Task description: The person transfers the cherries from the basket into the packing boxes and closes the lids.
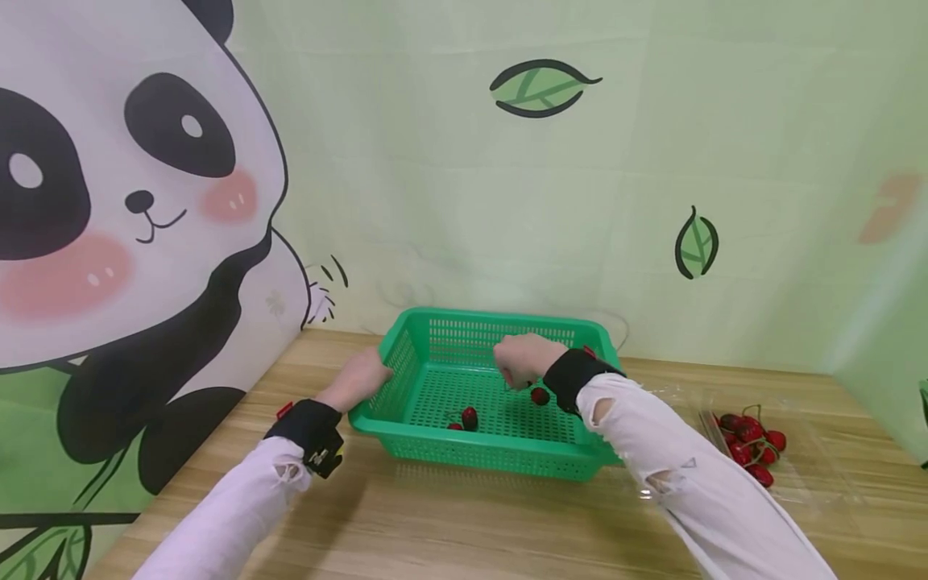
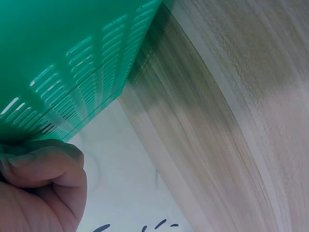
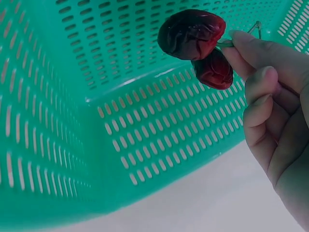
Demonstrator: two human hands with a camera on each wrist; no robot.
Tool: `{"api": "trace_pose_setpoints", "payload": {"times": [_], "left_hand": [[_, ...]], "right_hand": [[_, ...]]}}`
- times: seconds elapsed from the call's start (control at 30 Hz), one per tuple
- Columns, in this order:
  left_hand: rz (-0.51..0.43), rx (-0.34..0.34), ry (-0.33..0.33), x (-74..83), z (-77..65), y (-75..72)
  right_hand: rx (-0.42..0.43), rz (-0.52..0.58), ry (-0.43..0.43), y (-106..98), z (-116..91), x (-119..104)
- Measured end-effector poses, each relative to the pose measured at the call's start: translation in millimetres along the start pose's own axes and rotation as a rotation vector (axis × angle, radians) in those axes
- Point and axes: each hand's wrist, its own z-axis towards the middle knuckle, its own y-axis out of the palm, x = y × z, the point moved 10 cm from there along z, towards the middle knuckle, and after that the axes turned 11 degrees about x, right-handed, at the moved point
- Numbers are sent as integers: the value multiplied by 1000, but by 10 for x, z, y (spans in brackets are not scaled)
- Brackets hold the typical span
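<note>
A green plastic basket [image 1: 507,440] with slotted walls stands on the wooden table. My left hand [image 1: 358,379] grips its left rim, fingers curled in the left wrist view. Over the inside of the basket, my right hand [image 1: 529,360] pinches a green stem between thumb and forefinger. From it hang two dark red, wrinkled cherries, the larger cherry [image 3: 192,35] in front of the smaller cherry [image 3: 213,70]. Below, on the basket floor toward the front left, lie another cherry [image 1: 470,419] and a partly hidden one beside it.
To the right of the basket, a pile of cherries [image 1: 754,445] with stems lies on clear plastic packaging [image 1: 805,467]. Behind the table [image 1: 406,515] hangs a pale green cloth backdrop [image 1: 449,201] with a panda and leaves. My right forearm crosses the basket's right front corner.
</note>
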Motion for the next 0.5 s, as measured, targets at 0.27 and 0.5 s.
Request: {"api": "trace_pose_setpoints", "payload": {"times": [0.27, 0.5], "left_hand": [[-9, -4, -7, -13, 15, 17], [3, 1, 9, -33, 25, 28]], "right_hand": [[20, 0, -2, -165, -110, 32], [55, -2, 6, -300, -183, 111]]}}
